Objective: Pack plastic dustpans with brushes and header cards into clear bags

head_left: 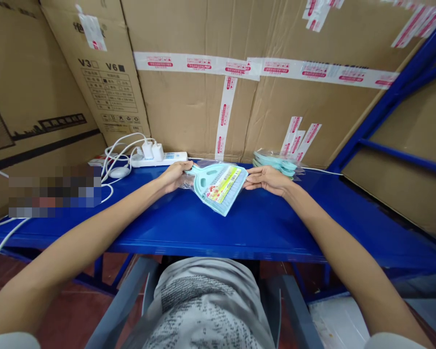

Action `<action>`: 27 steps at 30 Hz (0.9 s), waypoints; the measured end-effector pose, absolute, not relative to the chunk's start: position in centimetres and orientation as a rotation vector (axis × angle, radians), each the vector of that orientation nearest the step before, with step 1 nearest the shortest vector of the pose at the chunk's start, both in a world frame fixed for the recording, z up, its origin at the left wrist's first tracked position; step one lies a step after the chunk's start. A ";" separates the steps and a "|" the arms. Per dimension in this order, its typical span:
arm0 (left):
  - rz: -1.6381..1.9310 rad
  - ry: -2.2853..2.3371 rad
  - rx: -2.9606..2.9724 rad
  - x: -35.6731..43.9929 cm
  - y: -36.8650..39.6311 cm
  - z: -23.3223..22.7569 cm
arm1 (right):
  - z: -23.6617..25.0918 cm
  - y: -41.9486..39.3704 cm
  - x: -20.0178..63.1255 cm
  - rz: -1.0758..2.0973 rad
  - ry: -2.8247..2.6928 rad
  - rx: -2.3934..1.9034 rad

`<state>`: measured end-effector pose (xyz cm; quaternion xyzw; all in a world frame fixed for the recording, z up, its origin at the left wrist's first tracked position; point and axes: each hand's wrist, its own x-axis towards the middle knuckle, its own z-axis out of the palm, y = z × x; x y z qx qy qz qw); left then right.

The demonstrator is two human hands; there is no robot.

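Note:
Between my two hands is a small mint-green dustpan and brush set [220,186] in a clear plastic bag, with a yellow label across its front. My left hand [174,176] grips the handle end and some of the loose bag. At the other end, the fingers of my right hand [267,179] pinch the upper right corner of the wide pan. The set is tilted, its wide edge towards the lower right, a little above the blue table. Behind my right hand lies a stack of more mint-green bagged dustpans [276,162].
A white power strip [160,160] with plugged-in chargers and tangled white cables stands at the back left of the blue table [203,237]. Cardboard panels [189,106] with tape strips rise behind it. A blue metal frame [381,111] slants along the right. A blurred patch covers the left.

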<state>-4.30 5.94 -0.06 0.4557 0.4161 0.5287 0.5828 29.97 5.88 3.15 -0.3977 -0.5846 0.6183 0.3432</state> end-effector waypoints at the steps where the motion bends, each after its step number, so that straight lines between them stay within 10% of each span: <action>1: 1.232 0.978 1.069 -4.3 5.9 0.0 | 3.2 5.8 29.9 1.587 -1.502 -1.084; 27: 1.178 0.933 1.101 -5.6 6.7 0.0 | 2.9 5.3 28.7 1.266 -1.433 -1.236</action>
